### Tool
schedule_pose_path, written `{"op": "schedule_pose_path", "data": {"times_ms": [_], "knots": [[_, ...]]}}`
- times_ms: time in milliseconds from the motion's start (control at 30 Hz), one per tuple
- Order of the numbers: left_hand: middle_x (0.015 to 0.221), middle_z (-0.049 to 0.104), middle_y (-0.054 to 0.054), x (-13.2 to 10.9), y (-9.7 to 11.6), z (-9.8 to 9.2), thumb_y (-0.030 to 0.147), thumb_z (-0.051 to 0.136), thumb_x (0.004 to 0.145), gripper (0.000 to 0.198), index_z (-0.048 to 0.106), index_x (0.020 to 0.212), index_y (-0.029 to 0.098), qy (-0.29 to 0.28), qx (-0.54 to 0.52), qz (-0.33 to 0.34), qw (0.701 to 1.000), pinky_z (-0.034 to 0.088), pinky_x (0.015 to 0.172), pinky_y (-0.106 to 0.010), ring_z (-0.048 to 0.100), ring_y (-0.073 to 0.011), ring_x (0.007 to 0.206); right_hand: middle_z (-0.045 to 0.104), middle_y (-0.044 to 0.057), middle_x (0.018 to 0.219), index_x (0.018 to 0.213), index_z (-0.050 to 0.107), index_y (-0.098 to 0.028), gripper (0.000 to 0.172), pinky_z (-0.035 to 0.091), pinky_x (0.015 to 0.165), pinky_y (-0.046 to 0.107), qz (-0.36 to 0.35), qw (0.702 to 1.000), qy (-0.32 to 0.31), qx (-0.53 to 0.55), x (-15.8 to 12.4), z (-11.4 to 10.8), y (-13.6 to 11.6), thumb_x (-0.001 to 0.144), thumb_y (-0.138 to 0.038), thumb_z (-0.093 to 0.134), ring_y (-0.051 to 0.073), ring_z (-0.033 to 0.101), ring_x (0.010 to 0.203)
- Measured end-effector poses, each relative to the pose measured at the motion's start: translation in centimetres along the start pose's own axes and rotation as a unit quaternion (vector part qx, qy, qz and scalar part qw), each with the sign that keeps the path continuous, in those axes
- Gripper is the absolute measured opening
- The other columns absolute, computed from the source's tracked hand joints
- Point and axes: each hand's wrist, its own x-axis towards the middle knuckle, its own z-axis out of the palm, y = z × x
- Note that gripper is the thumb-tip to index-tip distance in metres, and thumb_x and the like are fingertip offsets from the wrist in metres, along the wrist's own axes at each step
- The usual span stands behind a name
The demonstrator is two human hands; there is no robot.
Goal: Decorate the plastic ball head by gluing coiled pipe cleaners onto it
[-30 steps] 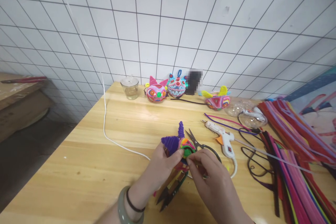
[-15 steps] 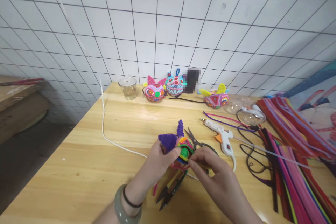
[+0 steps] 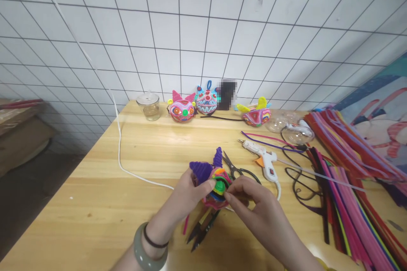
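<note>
Wooden table point(image 3: 95, 203), tiled wall point(image 3: 193, 29) — purple-eared ornament point(image 3: 219, 186) held

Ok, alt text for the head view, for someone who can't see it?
The left hand holds a colorful craft head with purple ears; the right hand pinches at its edge. Scissors and a white glue gun lie beyond, on a wooden table.

Seemingly a craft workshop: glue gun point(image 3: 266, 161), scissors point(image 3: 235, 170), fuzzy strips point(image 3: 346, 203)

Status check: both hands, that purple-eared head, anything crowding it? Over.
Left hand gripping purple-eared head. Right hand fingertips at its side, grip unclear. Open scissors close behind; glue gun farther right.
</note>
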Motion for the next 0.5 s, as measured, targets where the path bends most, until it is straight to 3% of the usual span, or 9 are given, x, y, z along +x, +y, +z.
{"op": "schedule_pose_path", "data": {"times_ms": [333, 500], "knots": [[0.09, 0.072, -0.008, 0.09, -0.27, -0.56, 0.033, 0.072, 0.07, 0.028, 0.067, 0.091, 0.014, -0.012, 0.03, -0.023, 0.999, 0.048, 0.075, -0.034, 0.064, -0.023, 0.082, 0.067, 0.001, 0.07, 0.074, 0.059, -0.021, 0.009, 0.051, 0.059, 0.027, 0.077, 0.995, -0.048, 0.051, -0.03, -0.08, 0.54, 0.082, -0.026, 0.058, 0.017, 0.065, 0.065], [0.095, 0.072, -0.009, 0.17, -0.58, -0.69, 0.031, 0.074, 0.069, 0.033, 0.065, 0.096, 0.014, -0.037, 0.011, -0.03, 0.999, 0.048, 0.079, -0.035, 0.064, -0.0242, 0.087, 0.068, 0.0, 0.07, 0.074, 0.06, -0.021, 0.008, 0.052, 0.06, 0.027, 0.075, 0.994, -0.067, 0.034, -0.09, -0.28, 0.88, 0.081, -0.025, 0.059, 0.017, 0.066, 0.067]]}}
